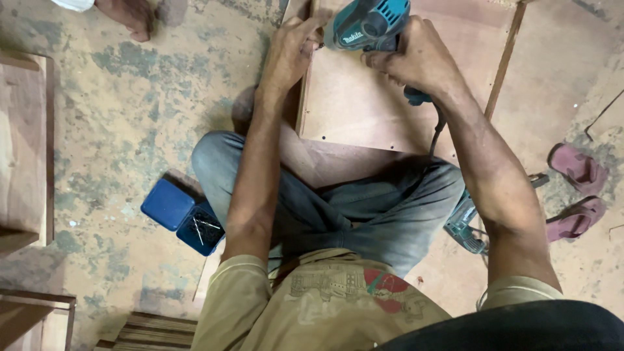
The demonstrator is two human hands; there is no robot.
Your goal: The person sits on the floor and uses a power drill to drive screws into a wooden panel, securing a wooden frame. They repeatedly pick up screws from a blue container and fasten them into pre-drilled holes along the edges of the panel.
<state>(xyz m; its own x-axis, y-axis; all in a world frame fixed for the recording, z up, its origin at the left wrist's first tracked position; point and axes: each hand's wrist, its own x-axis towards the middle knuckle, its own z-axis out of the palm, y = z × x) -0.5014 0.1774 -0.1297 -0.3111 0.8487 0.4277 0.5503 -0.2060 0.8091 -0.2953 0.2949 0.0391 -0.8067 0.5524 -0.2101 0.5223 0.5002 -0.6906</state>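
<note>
I sit cross-legged on the floor over a brown plywood panel. My right hand grips a teal power drill, whose black cord runs down past my wrist. My left hand rests at the panel's left edge, fingers pinched at the drill's nose; the bit and whatever lies under it are hidden. A row of small screw holes runs along the panel's near edge.
An open blue box of screws lies by my left knee. A second teal power tool sits under my right arm. Pink sandals lie at right, wooden frames at left, another person's foot at top left.
</note>
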